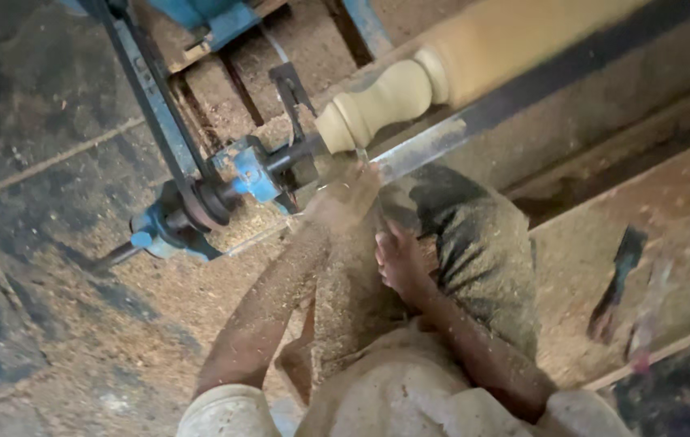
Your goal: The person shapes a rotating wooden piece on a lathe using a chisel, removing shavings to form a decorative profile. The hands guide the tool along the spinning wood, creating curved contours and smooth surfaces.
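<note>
A pale wooden spindle (409, 89) with turned beads is mounted on a lathe, held by a blue tailstock (249, 171) at its left end. My left hand (343, 194), coated in sawdust, is closed on a turning tool right below the spindle's narrow end. My right hand (397, 257) sits lower, gripping the same tool's handle, most of which is hidden. A long metal tool rest (474, 125) runs along under the spindle.
Sawdust covers the floor (159, 316) and my trousers (474, 243). A blue metal frame (146, 89) crosses at the upper left. Dark-handled tools (620, 279) lie on a wooden board at the right.
</note>
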